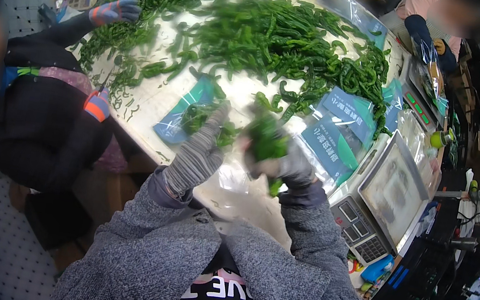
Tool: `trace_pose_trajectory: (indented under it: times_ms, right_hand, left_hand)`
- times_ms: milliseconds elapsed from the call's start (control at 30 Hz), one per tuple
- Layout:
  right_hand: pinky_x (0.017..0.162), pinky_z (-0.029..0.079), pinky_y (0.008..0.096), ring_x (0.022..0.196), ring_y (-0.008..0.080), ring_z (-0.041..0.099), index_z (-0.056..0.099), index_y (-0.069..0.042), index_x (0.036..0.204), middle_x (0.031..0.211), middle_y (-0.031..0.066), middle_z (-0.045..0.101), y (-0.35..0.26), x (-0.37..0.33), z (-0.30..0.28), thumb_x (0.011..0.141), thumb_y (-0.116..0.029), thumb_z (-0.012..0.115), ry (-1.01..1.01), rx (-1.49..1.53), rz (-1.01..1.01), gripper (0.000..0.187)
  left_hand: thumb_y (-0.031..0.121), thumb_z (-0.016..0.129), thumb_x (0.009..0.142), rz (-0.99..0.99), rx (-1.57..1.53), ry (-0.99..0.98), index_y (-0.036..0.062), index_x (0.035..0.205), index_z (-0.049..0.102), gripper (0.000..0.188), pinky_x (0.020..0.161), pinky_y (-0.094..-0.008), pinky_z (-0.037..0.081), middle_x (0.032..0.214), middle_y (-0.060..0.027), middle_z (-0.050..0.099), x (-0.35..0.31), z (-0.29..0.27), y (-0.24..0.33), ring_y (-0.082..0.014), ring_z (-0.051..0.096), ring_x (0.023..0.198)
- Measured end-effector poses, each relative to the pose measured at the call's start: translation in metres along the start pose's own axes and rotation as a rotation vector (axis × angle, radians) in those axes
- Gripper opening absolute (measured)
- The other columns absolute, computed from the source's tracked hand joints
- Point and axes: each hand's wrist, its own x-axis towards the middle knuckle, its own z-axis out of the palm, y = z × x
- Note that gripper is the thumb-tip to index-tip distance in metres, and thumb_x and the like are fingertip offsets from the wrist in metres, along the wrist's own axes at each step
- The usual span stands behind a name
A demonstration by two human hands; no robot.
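Observation:
My left hand point(199, 153), in a grey striped glove, is at a clear and teal plastic bag point(175, 117) with green peppers point(193, 119) in it. Its fingers reach along the bag and seem closed on it, though the peppers partly hide the grip. A handful of green peppers point(268, 138) is in my right hand point(290, 165), just to the right of the bag. That glove and the peppers are smeared by motion. Beyond both hands, a large heap of green peppers point(270, 33) covers much of the white table point(242, 91).
Printed blue-green bags point(331, 145) lie to my right, beside a weighing scale point(391, 197). Another scale point(419, 93) with a lit display stands farther back. At left a co-worker's gloved hand point(115, 11) is by the peppers, the other point(98, 105) near scissors. Another person point(432, 29) is at far right.

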Motion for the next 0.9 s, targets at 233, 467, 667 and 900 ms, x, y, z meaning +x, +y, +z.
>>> trace_pose_trajectory:
  times_ms: [233, 467, 667, 900]
  right_hand:
    - [0.047, 0.047, 0.0205, 0.054, 0.0109, 0.054, 0.021, 0.001, 0.131, 0.073, 0.0109, 0.059, 0.051, 0.039, -0.046, 0.077, -0.025, 0.06, 0.088, -1.083, 0.508, 0.071]
    - [0.077, 0.047, 0.0308, 0.089, 0.0233, 0.058, 0.046, 0.006, 0.114, 0.093, 0.0194, 0.06, 0.008, 0.045, -0.009, 0.083, -0.029, 0.053, 0.07, -1.146, -0.013, 0.047]
    - [0.076, 0.048, 0.0254, 0.09, 0.0225, 0.058, 0.043, 0.001, 0.114, 0.098, 0.0154, 0.059, 0.013, 0.041, -0.162, 0.074, -0.029, 0.065, 0.969, -1.418, -0.075, 0.055]
    - [0.097, 0.022, 0.0553, 0.129, 0.0345, 0.013, 0.014, -0.025, 0.136, 0.141, 0.0157, 0.006, 0.05, 0.09, -0.129, 0.059, -0.039, 0.071, 0.543, -1.861, 1.008, 0.097]
  left_hand:
    - [-0.006, 0.046, 0.075, -0.021, 0.383, 0.043, 0.0072, 0.133, 0.021, 0.066, 0.073, -0.0287, 0.045, 0.108, -0.015, 0.046, -0.011, -0.007, 0.005, -0.0214, 0.05, 0.088]
    - [-0.001, 0.049, 0.072, -0.053, -0.359, 0.16, 0.0049, 0.133, 0.02, 0.068, 0.079, -0.0276, 0.047, 0.115, -0.0149, 0.042, -0.01, -0.018, 0.011, -0.0212, 0.051, 0.096]
    - [-0.015, 0.031, 0.062, -0.021, -0.033, 0.153, -0.0022, 0.133, 0.017, 0.073, 0.097, -0.0275, 0.029, 0.134, -0.0147, 0.027, -0.008, -0.031, 0.004, -0.021, 0.032, 0.12]
    - [-0.016, 0.031, 0.063, 0.008, 0.105, 0.187, -0.0034, 0.131, 0.023, 0.07, 0.099, -0.0275, 0.024, 0.131, -0.0153, 0.033, -0.015, -0.027, 0.008, -0.0227, 0.03, 0.123]
